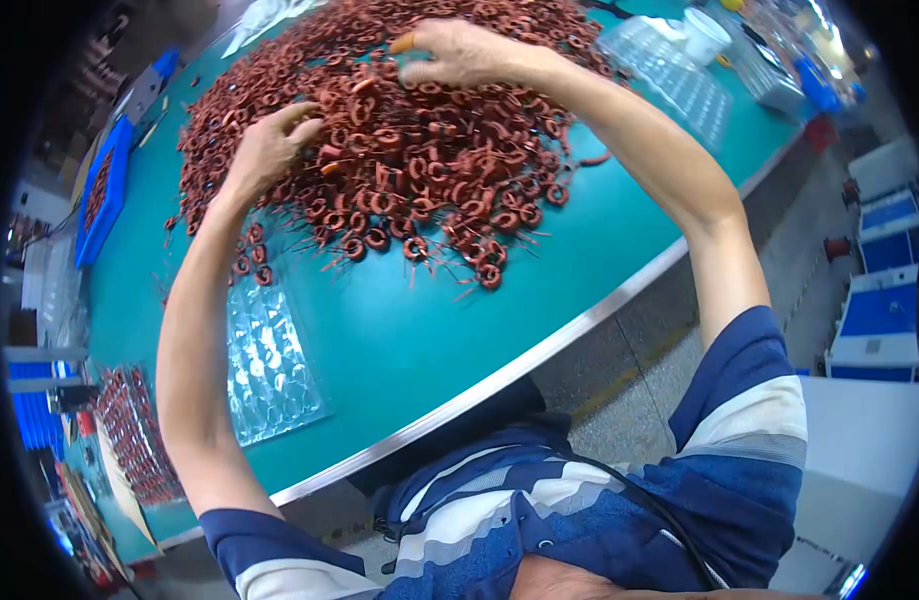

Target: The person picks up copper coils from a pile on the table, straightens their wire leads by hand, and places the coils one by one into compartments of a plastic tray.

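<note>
Green tabletop [400, 350] bears a heap of toroidal coils [420, 170]; at the heap's left edge my left hand [265, 150] gapes slightly; over its far side I can't tell what my blurred right hand [460, 55] grips. Light teasing should limit tangling.

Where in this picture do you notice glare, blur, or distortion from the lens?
Head view: white glare on the clear plastic tray beside the left forearm; head view: the right hand is smeared, probably by motion; head view: strong wide-angle bending, with black rounded corners.
</note>
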A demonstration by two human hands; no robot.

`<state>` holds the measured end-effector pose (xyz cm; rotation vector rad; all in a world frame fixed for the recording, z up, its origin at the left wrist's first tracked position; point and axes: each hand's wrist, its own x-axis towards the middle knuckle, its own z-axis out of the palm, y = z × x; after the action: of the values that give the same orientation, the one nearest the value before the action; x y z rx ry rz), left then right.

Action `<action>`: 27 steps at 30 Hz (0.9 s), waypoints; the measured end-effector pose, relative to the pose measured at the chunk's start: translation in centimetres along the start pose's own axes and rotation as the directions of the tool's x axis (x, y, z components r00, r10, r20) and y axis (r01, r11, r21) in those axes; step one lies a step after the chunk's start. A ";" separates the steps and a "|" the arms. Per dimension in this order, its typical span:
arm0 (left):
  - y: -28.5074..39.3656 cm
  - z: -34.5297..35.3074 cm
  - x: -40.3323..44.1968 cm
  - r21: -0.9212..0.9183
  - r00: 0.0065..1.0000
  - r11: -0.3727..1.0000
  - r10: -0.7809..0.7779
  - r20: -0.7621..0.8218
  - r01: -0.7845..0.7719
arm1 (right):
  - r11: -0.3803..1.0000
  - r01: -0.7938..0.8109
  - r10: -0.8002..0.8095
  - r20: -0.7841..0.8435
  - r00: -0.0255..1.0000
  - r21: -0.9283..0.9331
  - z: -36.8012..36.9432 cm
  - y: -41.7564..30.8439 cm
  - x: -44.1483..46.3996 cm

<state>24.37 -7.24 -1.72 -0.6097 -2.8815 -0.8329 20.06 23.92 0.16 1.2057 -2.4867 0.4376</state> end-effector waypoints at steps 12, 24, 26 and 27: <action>2.8 -4.4 -15.6 0.107 0.977 0.987 0.139 -0.160 -0.123 | 0.915 -0.341 0.382 0.196 0.903 -0.214 -5.2 -1.9 -22.7; 1.7 -3.3 -33.3 0.030 0.978 0.990 -0.132 -0.162 0.138 | 0.771 -0.512 0.574 0.065 0.816 -0.379 -7.4 -2.2 -30.3; 1.1 -2.4 -34.9 0.038 0.985 0.989 -0.136 -0.110 0.141 | 0.702 -0.545 0.594 -0.044 0.803 -0.458 -6.7 0.9 -31.3; 1.3 -2.1 -35.3 0.102 0.989 0.987 -0.115 -0.094 0.124 | 0.719 -0.536 0.541 -0.129 0.831 -0.443 -6.5 0.3 -30.9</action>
<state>57.18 -19.75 -5.76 -0.3829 -2.8830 -0.6926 38.85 48.15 -7.34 0.2765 -2.7037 -0.0481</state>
